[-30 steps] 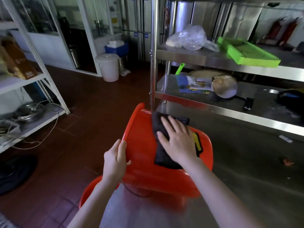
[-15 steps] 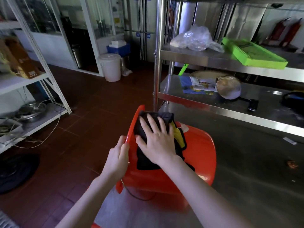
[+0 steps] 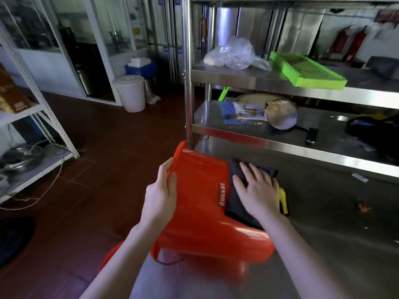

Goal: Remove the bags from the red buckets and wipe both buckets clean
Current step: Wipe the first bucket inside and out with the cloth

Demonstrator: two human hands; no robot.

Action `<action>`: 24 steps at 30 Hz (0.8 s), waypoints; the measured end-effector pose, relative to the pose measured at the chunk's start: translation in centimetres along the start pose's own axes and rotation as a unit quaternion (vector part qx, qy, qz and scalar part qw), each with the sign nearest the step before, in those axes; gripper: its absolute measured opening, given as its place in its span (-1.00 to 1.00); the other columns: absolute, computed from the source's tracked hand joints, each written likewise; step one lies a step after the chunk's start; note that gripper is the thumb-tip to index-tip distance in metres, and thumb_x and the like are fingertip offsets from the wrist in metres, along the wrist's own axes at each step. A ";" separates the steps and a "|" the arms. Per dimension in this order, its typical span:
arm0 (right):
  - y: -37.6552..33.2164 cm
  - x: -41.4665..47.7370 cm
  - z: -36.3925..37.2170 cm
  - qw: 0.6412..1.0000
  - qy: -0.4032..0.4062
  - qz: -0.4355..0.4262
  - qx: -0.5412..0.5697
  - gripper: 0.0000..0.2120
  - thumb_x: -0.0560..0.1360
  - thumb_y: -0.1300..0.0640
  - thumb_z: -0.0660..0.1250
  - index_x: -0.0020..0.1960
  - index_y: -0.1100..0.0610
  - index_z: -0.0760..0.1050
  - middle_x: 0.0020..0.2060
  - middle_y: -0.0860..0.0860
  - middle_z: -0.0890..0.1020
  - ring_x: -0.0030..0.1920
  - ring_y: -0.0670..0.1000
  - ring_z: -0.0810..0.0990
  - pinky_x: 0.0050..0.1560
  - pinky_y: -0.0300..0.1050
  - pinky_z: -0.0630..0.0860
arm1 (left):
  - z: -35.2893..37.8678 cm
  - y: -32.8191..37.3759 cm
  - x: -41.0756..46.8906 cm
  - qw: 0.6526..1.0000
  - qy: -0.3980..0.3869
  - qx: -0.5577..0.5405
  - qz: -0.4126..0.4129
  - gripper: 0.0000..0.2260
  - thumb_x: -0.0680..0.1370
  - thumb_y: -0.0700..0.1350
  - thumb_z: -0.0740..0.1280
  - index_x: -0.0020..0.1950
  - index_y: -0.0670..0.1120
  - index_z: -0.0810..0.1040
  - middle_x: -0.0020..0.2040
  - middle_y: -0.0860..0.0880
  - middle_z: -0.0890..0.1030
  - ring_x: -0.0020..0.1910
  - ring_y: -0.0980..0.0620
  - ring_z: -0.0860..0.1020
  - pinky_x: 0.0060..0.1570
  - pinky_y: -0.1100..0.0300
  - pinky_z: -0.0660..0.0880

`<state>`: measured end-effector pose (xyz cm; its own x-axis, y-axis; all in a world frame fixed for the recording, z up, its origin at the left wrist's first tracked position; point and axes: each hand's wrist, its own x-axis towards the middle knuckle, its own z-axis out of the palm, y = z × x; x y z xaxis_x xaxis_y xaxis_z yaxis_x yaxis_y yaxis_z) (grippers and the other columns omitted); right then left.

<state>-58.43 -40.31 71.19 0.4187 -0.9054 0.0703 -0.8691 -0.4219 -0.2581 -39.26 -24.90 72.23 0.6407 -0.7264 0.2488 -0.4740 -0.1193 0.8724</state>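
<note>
On bench (image 3: 345,244), lying sideways: bucket (image 3: 200,214), mouth facing left, base right. Gripping rim with left hand (image 3: 160,196); pressing cloth (image 3: 237,203) on wall with flat-open right hand (image 3: 258,194), nearer base.

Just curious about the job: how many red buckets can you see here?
2. One red bucket lies on its side on the steel table, being wiped; a second red bucket peeks out below the table edge, mostly hidden.
</note>
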 end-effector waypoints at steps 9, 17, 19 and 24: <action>-12.7 -3.0 1.3 0.975 0.064 -0.212 0.018 -0.44 0.56 -0.23 -0.07 0.52 -0.12 0.19 0.52 -0.07 0.24 0.49 0.16 0.20 0.42 0.32 0.12 | 0.5 -1.1 0.0 0.998 0.057 0.017 0.010 -0.69 0.66 -0.02 0.12 0.34 0.29 0.35 -0.41 0.10 0.60 -0.42 0.18 0.59 -0.46 0.34 0.44; -1.8 1.0 0.3 0.998 0.031 -0.044 -0.014 -0.43 0.56 -0.31 -0.13 0.52 -0.19 0.14 0.51 -0.14 0.25 0.49 0.03 0.22 0.46 0.14 0.14 | 0.6 -1.7 -0.9 0.999 0.026 -0.022 0.028 -0.69 0.66 0.09 0.06 0.37 0.40 0.29 -0.54 0.02 0.40 -0.60 0.09 0.34 -0.60 0.06 0.43; 1.1 2.5 -0.4 0.998 -0.041 0.049 0.017 -0.44 0.56 -0.32 -0.15 0.52 -0.20 0.12 0.52 -0.15 0.22 0.49 0.06 0.19 0.46 0.18 0.12 | 0.4 -2.0 -1.4 0.999 0.022 -0.021 0.035 -0.67 0.67 0.05 0.06 0.39 0.38 0.28 -0.54 0.06 0.38 -0.59 0.12 0.32 -0.60 0.02 0.49; -3.5 3.7 -0.3 0.998 -0.057 0.012 0.035 -0.45 0.56 -0.33 -0.15 0.51 -0.25 0.08 0.53 -0.20 0.17 0.50 0.09 0.15 0.43 0.28 0.04 | 0.4 -2.7 -1.4 0.998 0.018 -0.005 0.053 -0.63 0.68 -0.02 0.07 0.42 0.35 0.25 -0.53 0.05 0.43 -0.61 0.05 0.40 -0.59 0.12 0.46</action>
<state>-53.93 -42.21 72.63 0.4287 -0.9023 -0.0454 -0.8605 -0.3925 -0.3249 -39.16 -23.81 69.33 0.6082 -0.7100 0.3550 -0.5343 -0.0354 0.8445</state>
